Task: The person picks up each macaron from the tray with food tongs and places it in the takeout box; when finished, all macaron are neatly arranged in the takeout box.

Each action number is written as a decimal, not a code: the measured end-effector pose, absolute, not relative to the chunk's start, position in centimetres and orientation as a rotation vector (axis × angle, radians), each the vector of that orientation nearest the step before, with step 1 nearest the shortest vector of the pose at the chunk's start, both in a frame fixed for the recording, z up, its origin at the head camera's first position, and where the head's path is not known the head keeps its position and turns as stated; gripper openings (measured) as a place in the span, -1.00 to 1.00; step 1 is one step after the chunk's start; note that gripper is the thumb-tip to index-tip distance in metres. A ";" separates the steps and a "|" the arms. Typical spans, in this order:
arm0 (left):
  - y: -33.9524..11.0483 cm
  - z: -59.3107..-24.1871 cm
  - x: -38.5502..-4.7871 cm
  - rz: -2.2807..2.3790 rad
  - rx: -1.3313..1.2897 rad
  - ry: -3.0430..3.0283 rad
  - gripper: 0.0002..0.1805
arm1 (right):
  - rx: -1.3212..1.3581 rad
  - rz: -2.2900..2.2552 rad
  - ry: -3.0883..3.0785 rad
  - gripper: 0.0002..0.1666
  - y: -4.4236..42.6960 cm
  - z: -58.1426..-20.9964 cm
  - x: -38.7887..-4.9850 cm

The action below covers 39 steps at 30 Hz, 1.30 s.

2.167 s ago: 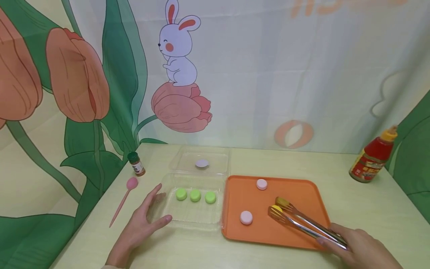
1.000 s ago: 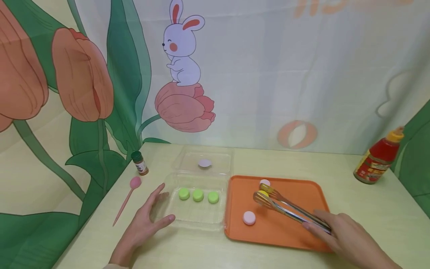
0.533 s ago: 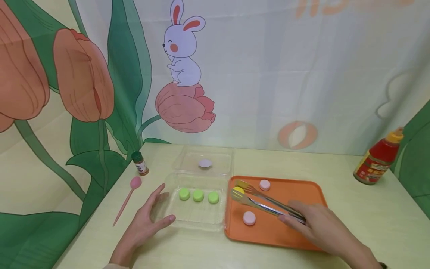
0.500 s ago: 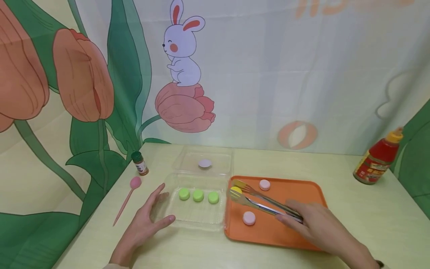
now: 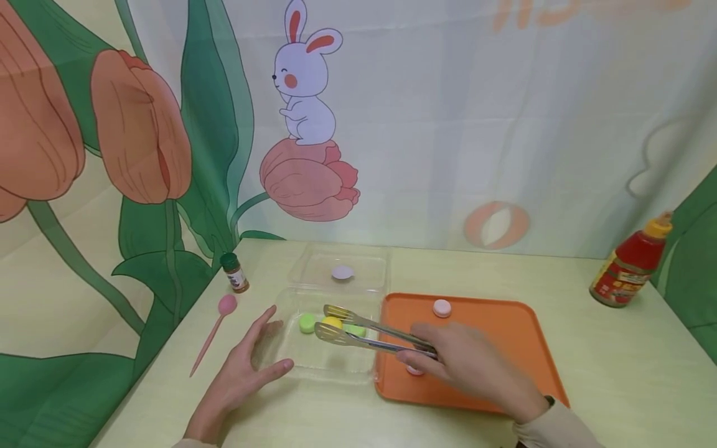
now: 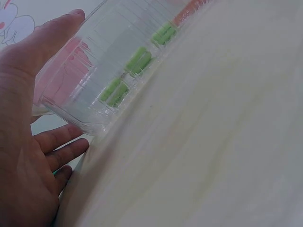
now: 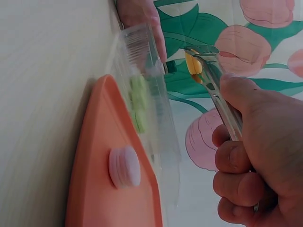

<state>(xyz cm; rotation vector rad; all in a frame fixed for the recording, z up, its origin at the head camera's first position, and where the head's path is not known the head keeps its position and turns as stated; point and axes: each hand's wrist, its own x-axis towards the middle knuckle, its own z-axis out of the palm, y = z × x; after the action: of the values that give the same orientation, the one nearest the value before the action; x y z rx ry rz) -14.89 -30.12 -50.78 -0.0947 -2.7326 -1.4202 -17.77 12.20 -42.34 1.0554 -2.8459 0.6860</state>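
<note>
My right hand grips metal tongs, whose tips pinch a yellow macaron. In the head view the tongs reach across the clear plastic container; the right wrist view shows the macaron raised above it. Three green macarons sit in a row inside, the leftmost green macaron in plain sight and the others partly covered by the tongs. At the container's left side, my left hand is spread with thumb and fingers apart. Its fingers lie close to the container's wall in the left wrist view.
An orange tray adjoins the container on the right, bearing a pink macaron and another beneath my right hand. The container's lid lies folded back. Left stand a spice jar and pink spoon; far right, a sauce bottle.
My right hand has carried the yellow macaron in the tongs leftward from the orange tray to over the clear container. The left hand has stayed in place.
</note>
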 end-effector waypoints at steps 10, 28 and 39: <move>-30.1 -50.6 -14.9 -1.407 -0.093 -2.742 0.17 | 1.141 0.737 -2.901 -0.50 8.4 -42.8 -18.7; -30.4 -51.3 -14.9 -1.403 -0.129 -2.726 0.17 | 1.262 0.426 -2.948 -0.50 2.7 -41.3 -19.8; -30.5 -51.3 -14.8 -1.401 -0.129 -2.720 0.16 | 1.225 0.383 -2.975 -0.51 1.4 -41.1 -19.7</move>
<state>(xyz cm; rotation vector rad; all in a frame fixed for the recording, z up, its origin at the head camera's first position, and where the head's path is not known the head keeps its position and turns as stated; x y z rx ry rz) -14.83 -30.47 -51.29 -0.1286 -2.7200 -1.4007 -19.69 1.40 -41.10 1.2247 -2.9752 0.3832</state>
